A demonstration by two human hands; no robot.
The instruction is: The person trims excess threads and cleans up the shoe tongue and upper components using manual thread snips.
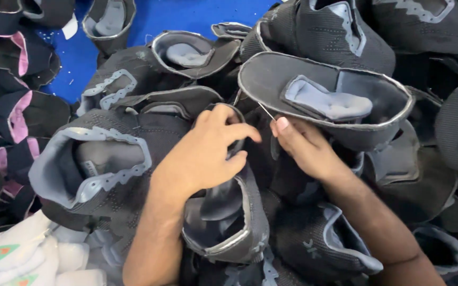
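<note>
Hands: we count two, both bare, both reaching into the pile from the lower edge.
Left hand (205,153): we find its fingers curled and pinched on the collar edge of a dark knit shoe upper (229,222).
Right hand (306,145): we find it just beside the left, fingertips close to the left thumb; a thin pale thread (266,112) runs up from its fingertips, apparently pinched between them.
Held upper: it lies directly under the left palm and between the two forearms, grey lining turned upward, its rim touching the left fingers.
Large open upper (324,98): one, grey-lined, lying just above the right hand, its edge near the thread.
Dark grey-trimmed uppers: we count roughly a dozen heaped across the middle and right; an exact figure cannot be told, as they overlap.
Pink-trimmed uppers (19,114): about four, stacked at the left edge, well apart from the hands.
White pieces (25,257): a small stack, lower left corner, with coloured marks.
Surface: a blue bench (186,16) shows at the top, between the heaps.
Room: not visible beyond the pile.
</note>
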